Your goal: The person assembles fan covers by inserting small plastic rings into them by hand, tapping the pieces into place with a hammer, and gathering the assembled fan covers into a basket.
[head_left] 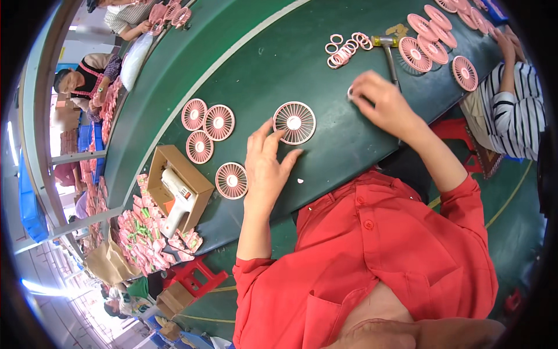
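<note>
A round pink fan grille [284, 136] with a pale hub lies flat on the green table. My left hand [266, 157] is at its left side, fingertips touching the rim, thumb spread away and fingers apart. To the right of the grille, my right hand [381, 103] hovers over the table, thumb and fingers pinched on a small white piece [350, 93] that is mostly hidden. More grilles [218, 123] lie to the left, one of them [231, 180] next to my left wrist. A small pink scrap [300, 181] lies near the table edge.
Pink rings [343, 53] are heaped at the far side beside a yellow-headed mallet [385, 41]. Several grilles [429, 49] lie far right, near a person in stripes [514, 110]. At left stand an open carton [200, 189] with a white tool and a pile of pink parts [145, 232].
</note>
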### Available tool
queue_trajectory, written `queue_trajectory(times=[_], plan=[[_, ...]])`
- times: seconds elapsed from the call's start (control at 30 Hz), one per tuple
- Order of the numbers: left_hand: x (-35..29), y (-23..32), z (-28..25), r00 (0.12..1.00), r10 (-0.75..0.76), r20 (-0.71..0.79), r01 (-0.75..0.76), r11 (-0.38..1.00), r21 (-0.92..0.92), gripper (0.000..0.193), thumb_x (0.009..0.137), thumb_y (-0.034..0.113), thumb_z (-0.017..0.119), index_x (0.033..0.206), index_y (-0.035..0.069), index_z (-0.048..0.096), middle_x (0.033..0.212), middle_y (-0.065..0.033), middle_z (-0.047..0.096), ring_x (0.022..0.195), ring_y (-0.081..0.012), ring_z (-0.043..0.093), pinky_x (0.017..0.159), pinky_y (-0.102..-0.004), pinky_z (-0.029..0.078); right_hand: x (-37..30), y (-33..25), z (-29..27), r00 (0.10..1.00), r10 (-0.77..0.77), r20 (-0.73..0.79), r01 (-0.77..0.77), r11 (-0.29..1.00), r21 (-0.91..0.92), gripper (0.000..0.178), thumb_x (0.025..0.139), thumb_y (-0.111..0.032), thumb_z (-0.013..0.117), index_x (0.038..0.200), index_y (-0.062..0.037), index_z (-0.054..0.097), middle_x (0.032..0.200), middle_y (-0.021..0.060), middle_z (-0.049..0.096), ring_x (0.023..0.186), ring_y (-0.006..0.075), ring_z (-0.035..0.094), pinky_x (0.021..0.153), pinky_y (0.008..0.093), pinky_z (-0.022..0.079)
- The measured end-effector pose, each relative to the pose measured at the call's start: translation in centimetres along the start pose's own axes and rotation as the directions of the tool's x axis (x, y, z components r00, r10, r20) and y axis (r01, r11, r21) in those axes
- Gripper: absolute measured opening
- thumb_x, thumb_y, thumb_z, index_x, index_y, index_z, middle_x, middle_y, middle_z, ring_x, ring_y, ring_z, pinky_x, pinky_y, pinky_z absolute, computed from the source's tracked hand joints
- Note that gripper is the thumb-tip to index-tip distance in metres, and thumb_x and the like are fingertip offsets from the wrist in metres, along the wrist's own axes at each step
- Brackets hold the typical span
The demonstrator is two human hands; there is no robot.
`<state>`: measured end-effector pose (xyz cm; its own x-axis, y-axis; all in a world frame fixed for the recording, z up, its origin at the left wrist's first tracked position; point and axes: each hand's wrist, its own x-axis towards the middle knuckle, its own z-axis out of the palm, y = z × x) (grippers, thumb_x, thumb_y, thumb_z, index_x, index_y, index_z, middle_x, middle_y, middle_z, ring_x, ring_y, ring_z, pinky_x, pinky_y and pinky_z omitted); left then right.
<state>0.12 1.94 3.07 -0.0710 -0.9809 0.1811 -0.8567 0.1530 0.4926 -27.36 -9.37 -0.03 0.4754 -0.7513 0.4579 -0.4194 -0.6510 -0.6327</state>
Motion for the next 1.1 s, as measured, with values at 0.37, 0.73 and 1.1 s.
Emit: queue_trajectory(times=[0.37,0.73,1.1], plan=[[2.4,-0.5,3.6,0.973,0.218,-0.072,-0.205,0.966,0.161,0.039,0.075,0.017,0.08,0.103,0.0,0.06,0.127,-0.0311,0.057,0.113,-0.046,0.059,0.095,-0.0482,0.051,-0.8,-1.4,0.0,0.956,0.214,0.201,-0.217,0.976,-0.008,0.019,0.085,-0.004,0.068,0.101,0.0051,0.064,0.098,0.012,0.06,0.075,0.0221,0.061,0.07,0.0331,0.053],[1.6,5.6,4.6,0.878,-0.262,0.402,0.384,-0.119,-0.916,0.022,0.098,0.011,0.057,0.115,-0.002,0.06,0.109,-0.0097,0.067,0.096,-0.0158,0.067,0.083,-0.0326,0.058,-2.1,-6.4,1.3,0.985,0.161,-0.054,-0.139,0.948,0.286,0.028,0.084,-0.001,0.071,0.111,0.0003,0.066,0.092,0.0075,0.058,0.071,0.0134,0.058,0.062,0.0266,0.048],[0.8,6.3,5.4,0.908,-0.236,0.348,0.312,-0.175,-0.934,0.021,0.099,0.008,0.056,0.117,-0.001,0.059,0.111,-0.0109,0.067,0.097,-0.0186,0.067,0.086,-0.034,0.058,-2.0,-8.0,1.4,0.988,0.094,-0.126,-0.071,0.982,0.176,0.025,0.083,-0.003,0.072,0.106,-0.0003,0.065,0.091,0.011,0.058,0.078,0.0242,0.062,0.066,0.033,0.052]])
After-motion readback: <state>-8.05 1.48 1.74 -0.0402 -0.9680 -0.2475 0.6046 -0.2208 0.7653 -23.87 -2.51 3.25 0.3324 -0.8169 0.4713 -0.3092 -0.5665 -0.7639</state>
